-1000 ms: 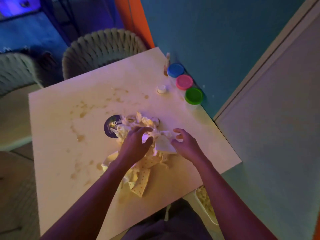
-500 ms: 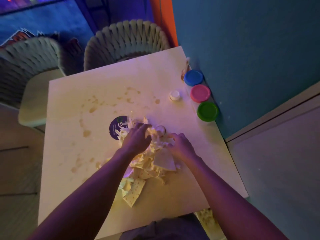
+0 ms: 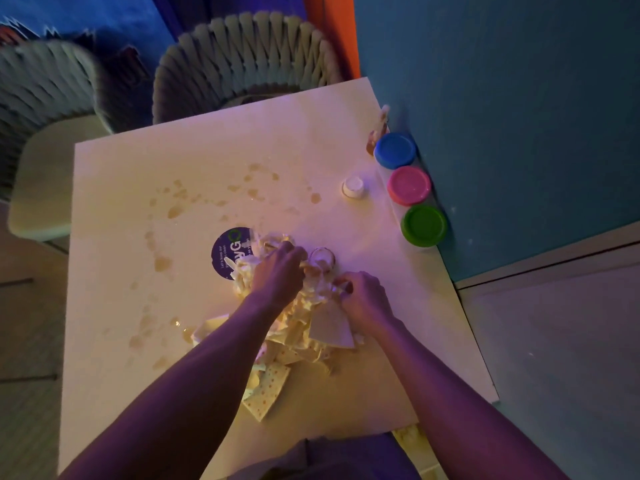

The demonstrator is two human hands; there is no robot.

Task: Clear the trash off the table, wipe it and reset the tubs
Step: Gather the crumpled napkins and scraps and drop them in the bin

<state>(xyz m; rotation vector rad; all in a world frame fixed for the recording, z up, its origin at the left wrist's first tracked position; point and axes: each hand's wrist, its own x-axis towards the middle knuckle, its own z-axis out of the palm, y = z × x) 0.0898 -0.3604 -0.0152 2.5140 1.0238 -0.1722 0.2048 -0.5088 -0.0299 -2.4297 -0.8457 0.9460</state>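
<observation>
Paper trash pile (image 3: 294,327) mid-surface, near side. Left hand (image 3: 277,275) on top, grip curled into scraps. Right hand (image 3: 363,299) at pile's right edge, grip pinching a scrap. Blue tub (image 3: 394,150), pink tub (image 3: 408,185), green tub (image 3: 424,225) lined along far-right edge of stained surface (image 3: 138,188).

I see a dim, purple-tinted room; warm glow on the table (image 3: 114,188); chairs (image 3: 242,60) blur at the bent edges.
</observation>
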